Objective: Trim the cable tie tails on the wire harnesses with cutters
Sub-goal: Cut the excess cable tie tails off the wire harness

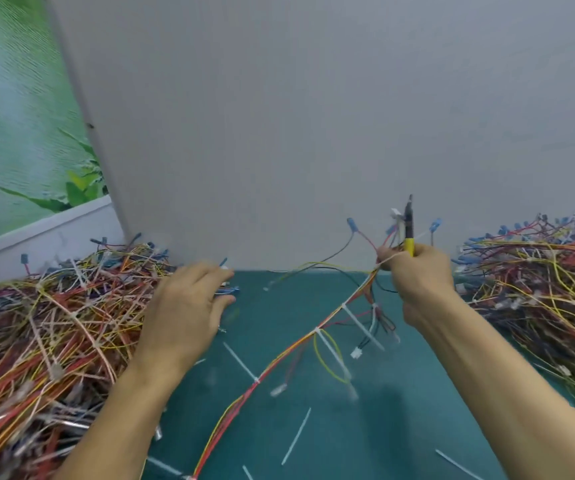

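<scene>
Cutters [409, 242] with yellow handles stand upright in the right hand [421, 271], dark tips pointing up in front of the grey board [314, 116]. From my remote seat I read that grip as clamped round the handles. The fingers [385, 257] of the same hand also pinch the upper end of one wire harness [286, 355]. That harness, red, orange and yellow strands bundled together, hangs from the hand and runs down and left across the green desk [417, 427] to the bottom edge of the view.

Several white cable tie tails [363, 327] stick out sideways from the harness, untrimmed, spaced along its length.

The left hand [189, 306] lies palm down at the inner edge of the left pile of harnesses [54, 341], fingertips at some blue connectors [227, 291]. Motion blur hides the fingertips, so I cannot tell whether that grip is closed on anything.

A second heap, the right pile of harnesses [539, 289], sits beyond the right forearm, well apart from the left one.

Loose white tie offcuts [296, 436] lie scattered on the desk between the arms. A green leafy poster [19, 116] fills the far left.
</scene>
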A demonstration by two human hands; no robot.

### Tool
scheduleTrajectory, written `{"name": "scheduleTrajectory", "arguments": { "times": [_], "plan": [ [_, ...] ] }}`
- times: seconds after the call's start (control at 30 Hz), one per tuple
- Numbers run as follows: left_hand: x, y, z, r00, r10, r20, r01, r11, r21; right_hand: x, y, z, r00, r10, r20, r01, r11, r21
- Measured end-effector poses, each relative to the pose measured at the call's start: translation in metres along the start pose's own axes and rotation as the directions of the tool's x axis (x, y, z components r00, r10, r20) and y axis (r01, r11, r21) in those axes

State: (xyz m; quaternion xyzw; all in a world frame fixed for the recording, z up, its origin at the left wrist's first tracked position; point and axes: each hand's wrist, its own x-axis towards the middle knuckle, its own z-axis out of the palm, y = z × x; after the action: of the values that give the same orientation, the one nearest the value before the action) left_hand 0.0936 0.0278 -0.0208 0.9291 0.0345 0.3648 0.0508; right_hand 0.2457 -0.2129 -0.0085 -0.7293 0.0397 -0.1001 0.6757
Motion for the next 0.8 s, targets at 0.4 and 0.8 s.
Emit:
{"name": "scheduleTrajectory", "arguments": {
  "times": [0.4, 0.8],
  "plan": [
    [-0.033, -0.010, 0.055, 0.884, 0.133, 0.448, -0.117, 0.991, -0.064, 0.039, 0.025, -0.095, 0.908, -0.005, -0.419, -0.139, 0.940, -0.312],
    [-0.088, -0.071, 0.016, 0.870, 0.194, 0.453, -0.231, 0.973, 0.027, 0.028, 0.038, -0.104, 0.942, -0.004, -0.336, -0.143, 0.901, -0.411]
  ]
}}
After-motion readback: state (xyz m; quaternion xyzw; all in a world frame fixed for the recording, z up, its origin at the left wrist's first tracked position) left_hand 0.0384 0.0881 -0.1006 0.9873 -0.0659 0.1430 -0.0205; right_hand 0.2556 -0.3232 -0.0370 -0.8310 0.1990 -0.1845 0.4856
